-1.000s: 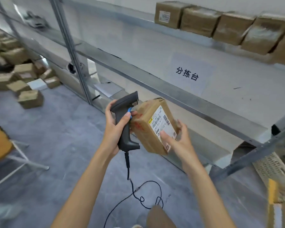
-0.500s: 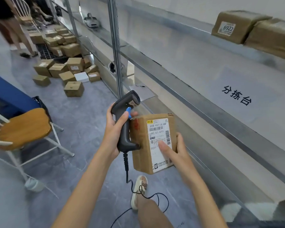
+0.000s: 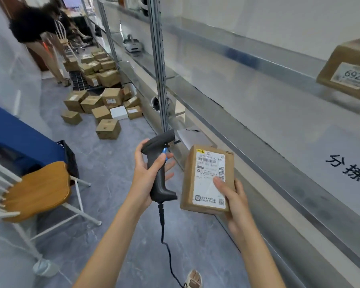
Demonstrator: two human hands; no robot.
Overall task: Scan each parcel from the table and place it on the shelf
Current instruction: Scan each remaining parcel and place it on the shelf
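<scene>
Since the earlier frame, the scanner (image 3: pixel 159 169) and the parcel (image 3: pixel 208 179) have separated: the two were touching, and a clear gap now lies between them. The view has also swung left, bringing more of the floor and the far aisle into sight.

Current state:
- Left hand (image 3: pixel 148 175): fingers curled round the scanner grip, index finger resting at the blue trigger. The cable hangs down from the base of the handle.
- Right hand (image 3: pixel 235 200): fingers wrapped under and behind the parcel, thumb pressed on the white label. The parcel is held in the air, label up, just beside the shelf (image 3: pixel 258 142) edge and not resting on it.

Progress, as judged from the picture: whether the scan has registered cannot be told. Placement of this parcel is not yet done. One other parcel, marked 6922 (image 3: pixel 349 75), already sits on the upper shelf level at the right. A pile of boxes (image 3: pixel 100 100) lies on the floor further along the aisle; whether these belong to the task cannot be told. No table carrying parcels is in view.

Containers: a dark crate (image 3: pixel 69 156) stands beside the blue-covered furniture (image 3: pixel 19 134); its contents are hidden. A wooden chair (image 3: pixel 37 190) stands at the left, and another person (image 3: pixel 37 34) stands at the far end.
</scene>
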